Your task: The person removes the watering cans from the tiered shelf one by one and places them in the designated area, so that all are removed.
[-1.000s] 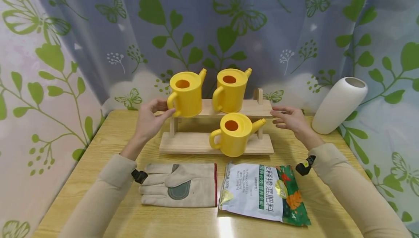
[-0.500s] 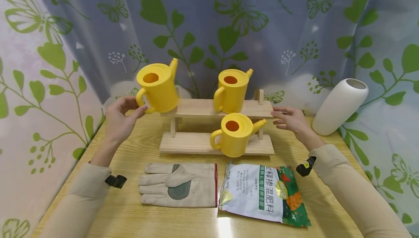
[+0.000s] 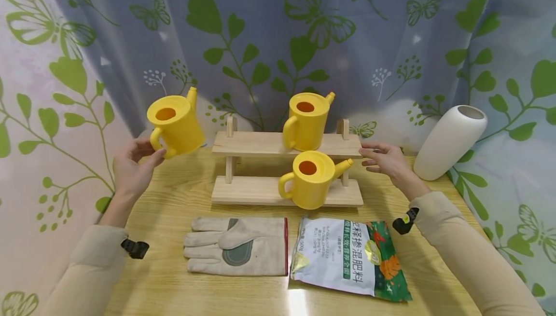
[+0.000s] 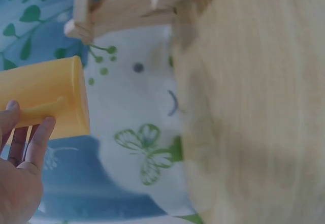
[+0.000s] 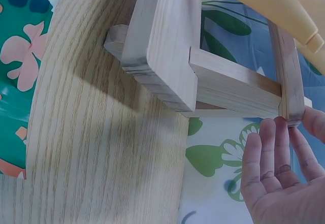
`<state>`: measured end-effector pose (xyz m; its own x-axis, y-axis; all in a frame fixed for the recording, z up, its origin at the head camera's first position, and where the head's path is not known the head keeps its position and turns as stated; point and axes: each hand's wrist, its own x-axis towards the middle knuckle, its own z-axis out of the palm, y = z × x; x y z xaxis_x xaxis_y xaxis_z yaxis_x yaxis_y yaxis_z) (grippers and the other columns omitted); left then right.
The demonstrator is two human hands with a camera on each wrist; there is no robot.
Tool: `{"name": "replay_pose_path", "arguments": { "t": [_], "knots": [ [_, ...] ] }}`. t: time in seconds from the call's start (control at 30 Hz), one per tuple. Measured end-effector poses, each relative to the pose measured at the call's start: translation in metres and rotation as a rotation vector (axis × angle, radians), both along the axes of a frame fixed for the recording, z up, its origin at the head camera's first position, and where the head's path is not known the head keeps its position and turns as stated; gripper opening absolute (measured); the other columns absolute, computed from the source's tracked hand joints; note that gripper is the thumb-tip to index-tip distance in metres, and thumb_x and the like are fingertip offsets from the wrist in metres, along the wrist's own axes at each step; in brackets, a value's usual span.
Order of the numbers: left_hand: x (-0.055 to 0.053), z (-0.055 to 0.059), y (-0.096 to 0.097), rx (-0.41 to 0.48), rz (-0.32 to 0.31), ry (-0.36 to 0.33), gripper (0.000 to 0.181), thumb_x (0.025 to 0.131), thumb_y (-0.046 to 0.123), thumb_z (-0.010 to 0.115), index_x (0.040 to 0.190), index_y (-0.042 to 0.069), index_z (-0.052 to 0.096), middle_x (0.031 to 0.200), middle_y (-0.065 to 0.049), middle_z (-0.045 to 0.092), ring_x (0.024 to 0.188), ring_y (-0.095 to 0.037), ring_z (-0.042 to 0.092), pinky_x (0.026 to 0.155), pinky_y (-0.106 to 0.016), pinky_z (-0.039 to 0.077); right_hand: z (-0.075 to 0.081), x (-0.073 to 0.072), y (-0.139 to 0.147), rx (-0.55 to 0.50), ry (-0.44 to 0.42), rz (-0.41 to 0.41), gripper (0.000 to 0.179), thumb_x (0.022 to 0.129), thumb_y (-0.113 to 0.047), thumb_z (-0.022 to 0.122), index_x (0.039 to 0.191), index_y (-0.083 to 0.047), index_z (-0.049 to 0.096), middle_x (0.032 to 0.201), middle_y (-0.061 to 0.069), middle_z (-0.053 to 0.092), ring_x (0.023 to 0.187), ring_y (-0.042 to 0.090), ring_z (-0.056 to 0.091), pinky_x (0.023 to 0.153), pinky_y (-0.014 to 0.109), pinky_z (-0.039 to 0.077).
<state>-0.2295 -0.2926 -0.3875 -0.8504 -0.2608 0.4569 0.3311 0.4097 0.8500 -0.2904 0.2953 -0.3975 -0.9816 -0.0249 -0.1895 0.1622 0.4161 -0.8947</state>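
A yellow watering can (image 3: 175, 125) is off the shelf, tilted, to the left. My left hand (image 3: 134, 166) pinches its handle; the left wrist view shows thumb and fingertips on that handle (image 4: 43, 110). At the right end of the two-tier wooden shelf (image 3: 252, 143), my right hand (image 3: 386, 160) holds the end of the upper board (image 5: 288, 76), thumb on one face and fingers against the other. Another yellow watering can (image 3: 308, 125) stands on the upper board, and a third yellow can (image 3: 310, 185) on the lower one, spout to the right.
A beige work glove (image 3: 260, 253) lies in front of the shelf. Beside it is a white and green fertilizer bag (image 3: 330, 253). A white vase (image 3: 449, 142) leans at the back right. Patterned curtain (image 3: 260, 26) rises behind the wooden table (image 3: 173, 200).
My left hand has lifted the left watering can off the upper board and carried it left, past the shelf's end. My right hand has stayed at the board's right end.
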Motion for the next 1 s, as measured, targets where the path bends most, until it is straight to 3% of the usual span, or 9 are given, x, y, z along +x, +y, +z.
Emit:
{"name": "replay_pose_path", "arguments": {
  "t": [0.1,0.33,0.43,0.5,0.6,0.7,1.0],
  "knots": [
    [-0.002,-0.014,-0.007,-0.033,0.009,-0.055,0.028,0.095,0.002,0.077,0.119,-0.008,0.066,0.093,0.024,0.064,0.086,0.008,0.064,0.074,-0.007,0.060,0.000,0.000,0.000,-0.003,-0.001,-0.003,0.066,0.105,-0.043,0.065,0.157,-0.007,0.048,0.158,0.020,0.048,0.090,-0.001,0.070,0.085,0.018,0.064],
    [-0.007,-0.052,-0.013,-0.076,-0.031,-0.151,0.035,0.098,0.011,0.077,0.126,-0.007,0.065,0.096,0.025,0.061,0.089,0.010,0.062,0.074,-0.009,0.061,-0.001,0.000,0.000,-0.011,-0.004,-0.004,0.065,0.105,-0.043,0.066,0.157,-0.008,0.049,0.157,0.017,0.047,0.097,0.005,0.072,0.087,0.021,0.064],
    [-0.006,-0.066,-0.013,-0.120,-0.033,-0.191,0.036,0.099,0.015,0.076,0.126,-0.005,0.065,0.100,0.019,0.063,0.089,0.014,0.060,0.073,-0.008,0.060,0.000,0.000,0.000,-0.012,-0.005,-0.001,0.066,0.105,-0.043,0.066,0.157,-0.008,0.049,0.157,0.018,0.047,0.096,0.004,0.072,0.087,0.021,0.065],
    [-0.006,-0.073,-0.012,-0.137,-0.035,-0.196,0.034,0.099,0.013,0.076,0.125,-0.006,0.066,0.103,0.009,0.067,0.089,0.015,0.059,0.072,-0.007,0.059,0.000,0.000,0.000,-0.011,-0.004,0.001,0.066,0.105,-0.043,0.066,0.157,-0.007,0.048,0.157,0.018,0.047,0.094,0.002,0.071,0.087,0.021,0.064],
    [-0.007,-0.081,-0.009,-0.148,-0.033,-0.186,0.031,0.098,0.010,0.076,0.122,-0.006,0.067,0.108,-0.012,0.071,0.088,0.016,0.058,0.071,-0.007,0.058,0.000,0.000,0.000,-0.007,-0.005,0.001,0.066,0.105,-0.043,0.065,0.157,-0.007,0.048,0.158,0.020,0.047,0.090,-0.001,0.070,0.086,0.020,0.064],
    [-0.007,-0.088,-0.008,-0.154,-0.042,-0.198,0.031,0.098,0.009,0.076,0.123,-0.006,0.066,0.114,-0.024,0.070,0.088,0.016,0.057,0.070,-0.006,0.058,0.000,0.000,-0.001,0.000,-0.008,0.001,0.066,0.105,-0.044,0.065,0.157,-0.007,0.048,0.159,0.020,0.047,0.089,-0.002,0.069,0.086,0.019,0.064],
    [-0.010,-0.096,-0.007,-0.200,-0.053,-0.208,0.031,0.099,0.011,0.075,0.124,-0.006,0.066,0.118,-0.027,0.070,0.089,0.019,0.054,0.078,0.000,0.050,0.001,0.001,-0.001,0.008,-0.004,-0.009,0.066,0.105,-0.043,0.065,0.157,-0.007,0.048,0.159,0.020,0.048,0.089,-0.001,0.069,0.085,0.019,0.064]
  ]
}}
